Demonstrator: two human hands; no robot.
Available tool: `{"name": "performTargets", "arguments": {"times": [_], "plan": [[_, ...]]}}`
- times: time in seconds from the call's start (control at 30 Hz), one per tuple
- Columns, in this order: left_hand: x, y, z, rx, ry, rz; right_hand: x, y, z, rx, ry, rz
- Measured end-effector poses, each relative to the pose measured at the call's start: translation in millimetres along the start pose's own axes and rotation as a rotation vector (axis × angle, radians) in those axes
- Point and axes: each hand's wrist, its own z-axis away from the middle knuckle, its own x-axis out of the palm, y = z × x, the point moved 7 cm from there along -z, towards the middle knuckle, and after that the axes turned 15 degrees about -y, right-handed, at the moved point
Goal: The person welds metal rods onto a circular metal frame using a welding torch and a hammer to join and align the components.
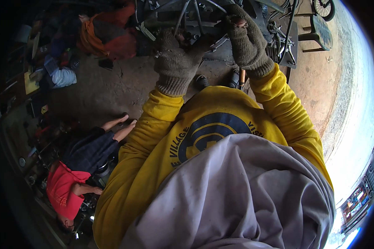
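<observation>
Both my hands wear grey-brown knit gloves with bare fingertips and are raised over a dark work surface at the top of the view. My left hand [174,60] has its fingers curled in beside thin grey metal bars [197,16]; what lies in its grip is dark and too unclear to name. My right hand [248,41] is closed, its bare fingertips folded toward the palm, and whatever it holds is hidden. Between the hands lies a small shiny metal piece [219,43]. Below my right wrist shows an orange-brown handle [242,78].
Bicycle-like metal parts [284,45] crowd the bench's right end, near a green plastic chair [322,33] and a wheel [324,7]. A person in orange [112,33] is at upper left; another in a red shirt [68,184] sits lower left. Cluttered shelves [31,83] line the left.
</observation>
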Motion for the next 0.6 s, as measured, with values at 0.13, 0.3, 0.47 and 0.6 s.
{"name": "performTargets", "arguments": {"times": [0.13,0.3,0.47,0.6], "plan": [[-6.5,-1.8,-5.5,-0.001,0.029,-0.207,0.3,-2.6,-14.5,0.027,-0.084,0.206],[-5.5,-4.6,-15.7,-0.115,-0.036,0.078,2.0,-9.9,-24.5,0.143,-0.112,0.130],[-0.2,-16.5,-19.9,-0.033,-0.034,-0.051,2.3,-3.1,-30.1,0.198,-0.145,0.071],[2.2,-23.2,-21.1,-0.150,-0.041,0.093,7.0,-4.6,-36.7,0.124,-0.161,0.044]]}}
